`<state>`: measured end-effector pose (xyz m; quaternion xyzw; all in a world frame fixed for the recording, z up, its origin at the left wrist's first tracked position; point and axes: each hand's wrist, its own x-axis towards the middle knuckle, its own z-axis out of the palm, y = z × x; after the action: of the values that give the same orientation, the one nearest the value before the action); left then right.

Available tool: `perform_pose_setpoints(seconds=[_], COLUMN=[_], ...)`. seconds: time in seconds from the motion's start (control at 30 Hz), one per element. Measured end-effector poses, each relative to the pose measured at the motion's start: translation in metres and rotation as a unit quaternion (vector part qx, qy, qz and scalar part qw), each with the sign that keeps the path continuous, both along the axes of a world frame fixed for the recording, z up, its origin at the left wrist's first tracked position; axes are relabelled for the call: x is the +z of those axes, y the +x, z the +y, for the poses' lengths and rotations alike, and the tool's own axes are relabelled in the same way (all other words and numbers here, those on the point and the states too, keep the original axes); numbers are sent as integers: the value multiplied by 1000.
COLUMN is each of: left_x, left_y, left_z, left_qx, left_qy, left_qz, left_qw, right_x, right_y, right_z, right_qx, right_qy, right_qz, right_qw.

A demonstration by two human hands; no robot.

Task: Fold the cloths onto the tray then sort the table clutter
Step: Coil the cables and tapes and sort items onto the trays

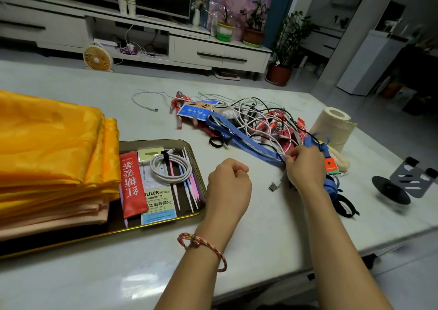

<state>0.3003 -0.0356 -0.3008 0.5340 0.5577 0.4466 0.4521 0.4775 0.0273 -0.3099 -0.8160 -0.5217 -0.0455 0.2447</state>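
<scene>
The left hand (pixel 228 186), a braided bracelet (pixel 201 245) at its wrist, is curled into a fist above the desk (pixel 260 229), gripping nothing. Just left of it sits the tray (pixel 151 140) with the folded cloths (pixel 47 148). The right hand (pixel 305 165) pinches strands of the cable tangle (pixel 256 120), which spreads beyond it.

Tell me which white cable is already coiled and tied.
The white cable in the gold-rimmed metal tray: it is neatly coiled under a black strap. The others lie loose or tangled on the pale table.
</scene>
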Motion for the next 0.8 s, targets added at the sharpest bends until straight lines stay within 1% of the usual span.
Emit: perform_pose_setpoints(seconds=[0.07, 0.13, 0.23, 0.3, 0.37, 0.47, 0.5, 0.57, 0.63, 0.67, 0.7, 0.73, 0.77, 0.8], left_x=[0, 0, 2, 5, 10, 17, 18, 18, 16, 16, 16, 15, 15, 15], left_y=[1, 1, 2, 3, 5, 3, 1, -6, -12, -13, -14, -15, -16, -19], left_z=[1, 0, 1, 3, 2, 3, 5, 9, 9, 9, 8, 7, 7, 6], left_qx=[-1, -2, -1, 1, 3, 17, 32, 68, 81, 82, 87, 97, 103, 102], left_qy=[1, 4, 13, 16, 2, -10, -13, -44, -94, -114, -127, -133, -137, -143], left_qz=[0, -6, -38, -85, -166, -323, -364, -439, -490, -493, -484, -467, -455, -448], left_qw=[1000, 1000, 999, 996, 986, 946, 931, 895, 863, 859, 862, 869, 874, 877], right_x=[5, 14, 31, 40, 45, 44, 42, 38, 32, 29, 25, 22, 23, 26], right_y=[-1, -7, -24, -42, -64, -92, -99, -107, -113, -115, -116, -118, -120, -119], right_z=[1, 1, -3, -8, -18, -42, -50, -60, -63, -61, -58, -57, -58, -59], right_qx=[11, 33, 86, 149, 211, 295, 316, 336, 295, 258, 213, 169, 134, 117], right_qy=[25, 92, 197, 238, 263, 243, 219, 146, 98, 102, 101, 90, 69, 48], right_qz=[4, 31, 80, 105, 103, 90, 100, 158, 219, 250, 312, 408, 512, 617], right_qw=[1000, 995, 973, 954, 936, 920, 917, 917, 925, 928, 921, 893, 846, 776])
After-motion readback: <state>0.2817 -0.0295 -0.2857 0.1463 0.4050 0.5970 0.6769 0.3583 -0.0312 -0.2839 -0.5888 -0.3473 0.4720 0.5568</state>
